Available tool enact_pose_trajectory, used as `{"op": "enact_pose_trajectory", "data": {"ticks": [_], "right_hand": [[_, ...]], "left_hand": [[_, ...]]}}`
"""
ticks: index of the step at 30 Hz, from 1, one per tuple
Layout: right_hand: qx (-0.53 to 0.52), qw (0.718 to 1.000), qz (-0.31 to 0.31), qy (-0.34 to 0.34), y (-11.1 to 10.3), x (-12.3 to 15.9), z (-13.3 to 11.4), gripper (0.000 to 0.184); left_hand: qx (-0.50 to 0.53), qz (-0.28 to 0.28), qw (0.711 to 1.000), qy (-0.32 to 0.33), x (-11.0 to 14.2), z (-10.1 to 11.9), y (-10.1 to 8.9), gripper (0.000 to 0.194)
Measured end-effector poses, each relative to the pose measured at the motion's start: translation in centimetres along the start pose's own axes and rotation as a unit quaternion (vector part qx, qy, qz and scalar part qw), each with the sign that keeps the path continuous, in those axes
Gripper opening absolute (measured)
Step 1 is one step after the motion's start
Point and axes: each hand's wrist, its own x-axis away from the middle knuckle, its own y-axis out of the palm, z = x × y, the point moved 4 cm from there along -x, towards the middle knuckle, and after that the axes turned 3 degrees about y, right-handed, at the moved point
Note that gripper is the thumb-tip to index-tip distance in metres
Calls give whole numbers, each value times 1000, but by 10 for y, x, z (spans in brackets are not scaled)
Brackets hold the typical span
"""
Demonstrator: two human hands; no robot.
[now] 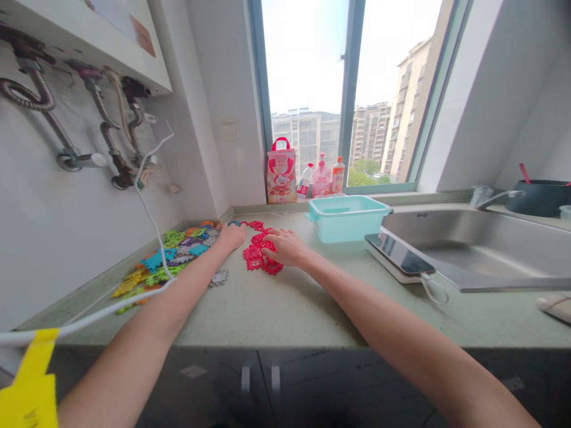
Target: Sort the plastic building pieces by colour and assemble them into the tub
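Several red flat notched plastic pieces [254, 260] lie in a loose cluster near the middle of the counter. My right hand [289, 247] rests over their right side, thumb and fingers apart and touching the top pieces. To the left spreads a heap of similar pieces in green, blue, yellow, orange, purple and grey [172, 257]. My left hand [232, 236] is at the heap's right end, close to a dark blue piece [234, 223]; its fingers are mostly hidden, so I cannot see what they hold. A single grey piece [219, 277] lies beside my left forearm.
A turquoise plastic basin [348, 229] stands right of the red pieces. Beyond it are a phone [399, 252] on a white block with a cable and a steel sink [482, 249]. A white cable [151, 208] hangs across the left side. Bottles [322, 178] line the windowsill.
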Motion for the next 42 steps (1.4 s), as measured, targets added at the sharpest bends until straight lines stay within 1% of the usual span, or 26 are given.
{"op": "enact_pose_trajectory", "data": {"ticks": [3, 6, 10, 13, 15, 18, 19, 21, 23, 26, 29, 32, 34, 36, 38, 40, 42], "right_hand": [[-3, 1000, 8, 3, -2, 0, 3, 38], [-8, 1000, 5, 3, 0, -3, 3, 37], [2, 1000, -3, -10, 3, -6, 3, 38], [16, 1000, -13, -3, 5, -6, 8, 43], [22, 999, -28, 9, 7, -5, 14, 47], [27, 999, -37, 17, 9, -6, 21, 50], [29, 999, -35, 18, 9, -6, 23, 50], [35, 999, -28, 19, 8, -7, 27, 51], [40, 999, -28, 25, 8, -8, 31, 52], [40, 998, -25, 39, 8, -8, 36, 53], [36, 998, -26, 51, 8, -7, 40, 54], [30, 997, -39, 63, 10, -4, 44, 52], [24, 996, -45, 68, 11, -3, 46, 51], [20, 996, -49, 71, 12, -3, 47, 50], [18, 996, -54, 74, 13, -2, 47, 50], [19, 995, -53, 77, 12, -3, 46, 50], [20, 996, -50, 76, 12, -3, 45, 50]], "left_hand": [[-17, -6, 999, -36, -7, 0, 2, 49], [-35, -6, 998, -54, -14, 0, 0, 50], [-43, 15, 998, -40, -31, 7, -1, 53], [-29, 30, 999, -23, -49, 11, 2, 57], [-13, 8, 999, -29, -62, 9, 8, 57], [26, -57, 998, -31, -74, 6, 19, 56], [42, -66, 997, -19, -77, 5, 21, 55], [72, -57, 996, 15, -78, 7, 20, 52], [94, -42, 994, 47, -76, 12, 16, 49], [111, -30, 990, 76, -67, 20, 9, 47], [122, -22, 988, 93, -52, 27, 5, 50], [130, -16, 986, 102, -34, 28, 5, 56], [129, -7, 988, 83, -21, 26, 5, 65], [120, -2, 992, 29, -12, 21, 3, 81], [109, -17, 993, -37, -6, 17, 2, 93], [97, -38, 992, -74, -4, 14, 3, 95], [88, -35, 993, -63, -7, 15, 3, 90]]}}
